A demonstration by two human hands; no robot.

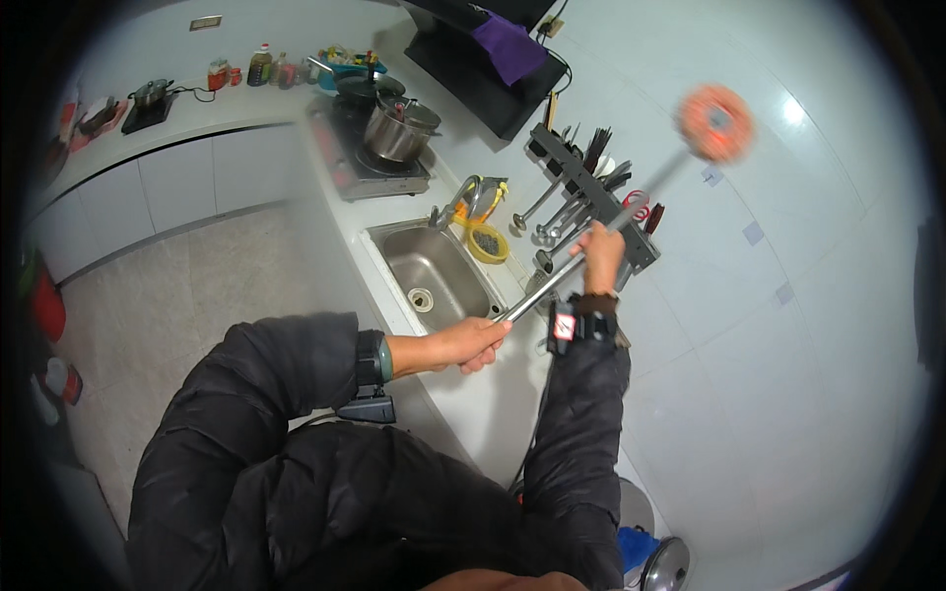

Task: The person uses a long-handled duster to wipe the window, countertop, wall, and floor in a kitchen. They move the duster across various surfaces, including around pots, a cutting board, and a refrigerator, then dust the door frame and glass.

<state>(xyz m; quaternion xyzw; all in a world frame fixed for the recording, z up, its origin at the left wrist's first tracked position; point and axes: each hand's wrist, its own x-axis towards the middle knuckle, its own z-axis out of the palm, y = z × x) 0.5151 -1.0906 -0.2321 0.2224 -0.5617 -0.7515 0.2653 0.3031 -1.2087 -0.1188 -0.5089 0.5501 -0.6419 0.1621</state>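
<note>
Both my hands grip the metal pole of a long-handled duster or brush. My left hand [473, 344] is closed around the lower end of the pole [543, 292], over the counter beside the sink. Farther up, my right hand [602, 255] is wrapped around it, in front of the utensil rack. At the far end, a round orange head [715, 123] is blurred. It is up by the white tiled wall [776, 369]; whether it touches the tiles I cannot tell.
A steel sink [436, 270] with a faucet [454, 207] lies below the pole. Ladles and knives hang on a wall rack [591, 185]. A pot [399, 133] stands on the gas stove [384, 181], under a black range hood [480, 81] with a purple cloth [510, 44]. A yellow basket [488, 244] sits by the sink.
</note>
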